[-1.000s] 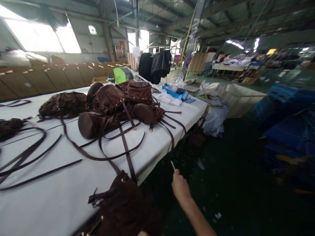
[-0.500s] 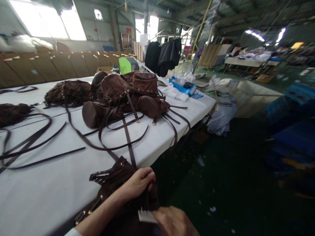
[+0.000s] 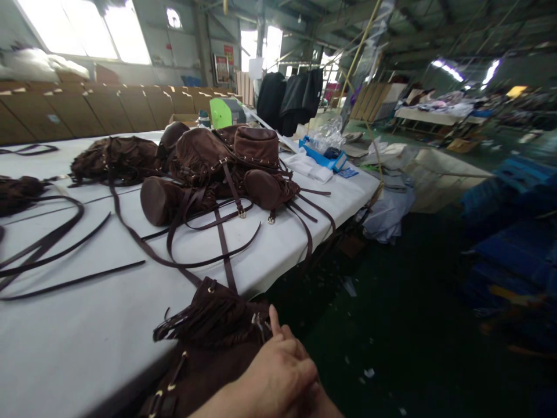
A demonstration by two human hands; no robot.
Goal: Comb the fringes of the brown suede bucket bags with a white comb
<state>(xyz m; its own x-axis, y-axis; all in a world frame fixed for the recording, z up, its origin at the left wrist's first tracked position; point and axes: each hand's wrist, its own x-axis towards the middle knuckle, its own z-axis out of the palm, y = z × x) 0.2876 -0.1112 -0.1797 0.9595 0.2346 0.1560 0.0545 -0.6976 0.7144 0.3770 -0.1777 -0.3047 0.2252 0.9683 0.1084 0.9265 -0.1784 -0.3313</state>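
A dark brown fringed bag (image 3: pixel 217 342) with gold eyelets hangs over the near table edge, its fringe spread across the top. My left hand (image 3: pixel 278 368) crosses in front at the bag's right side, fingers curled and mostly hidden against it. Largely covered by the left hand, my right hand (image 3: pixel 324 403) shows a part at the lower right. A raised fingertip, apparently the right hand's, sits beside the pale teeth of a comb (image 3: pixel 260 323) lying against the fringe. The comb's body is hidden behind the hands.
More brown bags (image 3: pixel 200 154) are heaped on the white table (image 3: pixel 108 337), with long straps (image 3: pixel 148 249) trailing over it. A blue box (image 3: pixel 322 155) and plastic lie at the far end. Blue crates (image 3: pixel 513 249) stand at right, scraps on the dark floor (image 3: pixel 369 325).
The right hand has moved up and forward with the comb into the fringe. The left hand has drawn back to the lower right and now overlaps the right hand.
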